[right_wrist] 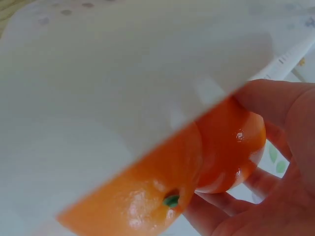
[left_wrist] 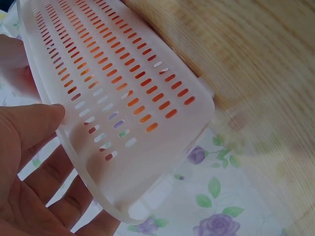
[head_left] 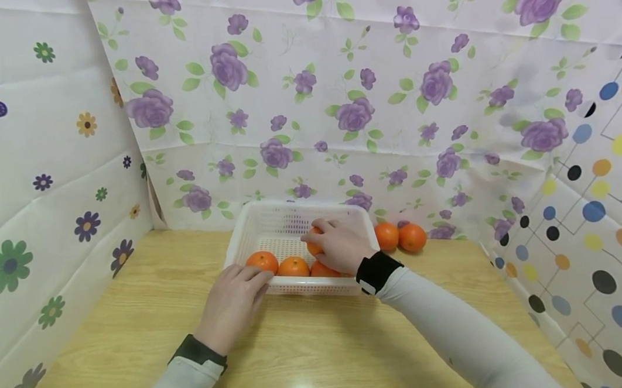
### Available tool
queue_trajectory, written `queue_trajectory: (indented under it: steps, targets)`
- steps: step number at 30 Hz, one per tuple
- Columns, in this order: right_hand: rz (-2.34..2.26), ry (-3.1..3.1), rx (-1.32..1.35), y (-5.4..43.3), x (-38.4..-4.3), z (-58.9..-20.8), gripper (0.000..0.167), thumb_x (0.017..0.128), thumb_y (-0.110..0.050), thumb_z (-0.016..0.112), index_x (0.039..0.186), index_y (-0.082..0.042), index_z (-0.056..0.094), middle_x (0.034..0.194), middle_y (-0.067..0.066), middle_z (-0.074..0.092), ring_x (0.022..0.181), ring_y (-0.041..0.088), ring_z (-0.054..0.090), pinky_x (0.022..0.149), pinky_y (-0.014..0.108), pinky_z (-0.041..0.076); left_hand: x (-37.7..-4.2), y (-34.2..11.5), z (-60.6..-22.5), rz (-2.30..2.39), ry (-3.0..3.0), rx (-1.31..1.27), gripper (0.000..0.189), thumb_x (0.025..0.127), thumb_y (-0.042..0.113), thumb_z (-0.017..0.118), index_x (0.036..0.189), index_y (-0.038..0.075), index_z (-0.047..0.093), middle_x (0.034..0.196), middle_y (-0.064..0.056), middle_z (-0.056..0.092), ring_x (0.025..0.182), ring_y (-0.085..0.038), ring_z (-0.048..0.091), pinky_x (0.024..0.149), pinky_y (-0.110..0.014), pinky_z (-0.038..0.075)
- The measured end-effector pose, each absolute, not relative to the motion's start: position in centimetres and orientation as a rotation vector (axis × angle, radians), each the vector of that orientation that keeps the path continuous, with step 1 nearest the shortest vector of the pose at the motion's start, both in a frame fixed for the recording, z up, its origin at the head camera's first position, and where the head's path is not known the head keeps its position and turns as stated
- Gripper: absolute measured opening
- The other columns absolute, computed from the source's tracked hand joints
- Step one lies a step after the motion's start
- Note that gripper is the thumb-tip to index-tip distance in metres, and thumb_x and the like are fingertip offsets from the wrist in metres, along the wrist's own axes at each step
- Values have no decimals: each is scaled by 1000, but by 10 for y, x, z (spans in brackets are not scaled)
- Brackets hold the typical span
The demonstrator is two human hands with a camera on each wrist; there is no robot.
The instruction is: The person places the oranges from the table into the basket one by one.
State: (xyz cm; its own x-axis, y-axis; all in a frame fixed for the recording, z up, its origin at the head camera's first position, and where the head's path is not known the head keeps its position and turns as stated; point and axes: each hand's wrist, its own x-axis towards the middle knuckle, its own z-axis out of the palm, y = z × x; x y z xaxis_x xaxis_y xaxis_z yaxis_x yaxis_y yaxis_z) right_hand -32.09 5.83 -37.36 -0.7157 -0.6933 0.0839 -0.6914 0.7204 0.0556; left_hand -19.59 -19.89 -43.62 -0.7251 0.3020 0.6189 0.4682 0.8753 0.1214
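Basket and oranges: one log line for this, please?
left hand: grips basket | right hand: holds orange inside basket | two oranges: outside basket

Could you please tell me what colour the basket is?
The basket is white, showing best in the head view.

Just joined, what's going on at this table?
A person's right hand holds an orange inside a white perforated basket, while their left hand grips its near rim towards the left corner. At least three other oranges sit along the near side inside; two more oranges are outside, on the right.
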Motion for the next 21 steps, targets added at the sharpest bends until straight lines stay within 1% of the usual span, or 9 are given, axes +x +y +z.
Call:
queue_trajectory:
  steps: [3, 7, 11, 15, 21]
  targets:
    - [-35, -2822, 1134, 57, -320, -374, 47, 108, -24, 75, 155, -25, 65, 161, 17, 51, 139, 42, 56, 120, 51, 48, -196, -200, -437, -356, -2431, -554, 29, 91, 10, 93, 118, 15, 84, 115, -4, 80, 98, -28, 68, 91, -44, 58]
    - [-54, -2808, 1126, 56, -319, -375, 46, 109, -25, 75, 154, -25, 66, 161, 17, 51, 139, 41, 56, 120, 51, 49, -197, -200, -438, -351, -2429, -559, 27, 92, 11, 92, 118, 15, 84, 115, -3, 80, 99, -28, 69, 92, -44, 58]
    - [-51, -2786, 1116, 55, -317, -377, 44, 109, -23, 74, 153, -23, 67, 160, 19, 53, 138, 43, 57, 119, 51, 49, -197, -200, -439, -352, -2420, -562, 28, 91, 11, 93, 117, 15, 84, 115, -4, 80, 99, -28, 69, 91, -44, 58]
    - [-41, -2764, 1090, 55, -318, -382, 44, 109, -23, 73, 153, -19, 66, 159, 22, 52, 137, 47, 57, 117, 52, 51, -197, -200, -439, -353, -2418, -564, 28, 91, 10, 93, 116, 15, 84, 114, -4, 80, 98, -28, 69, 91, -45, 58]
    - [-69, -2723, 1041, 56, -326, -397, 46, 110, -26, 73, 155, -20, 65, 160, 22, 50, 138, 46, 57, 110, 52, 57, -197, -200, -439, -350, -2423, -561, 28, 91, 11, 93, 117, 15, 84, 115, -4, 80, 98, -28, 69, 92, -45, 58]
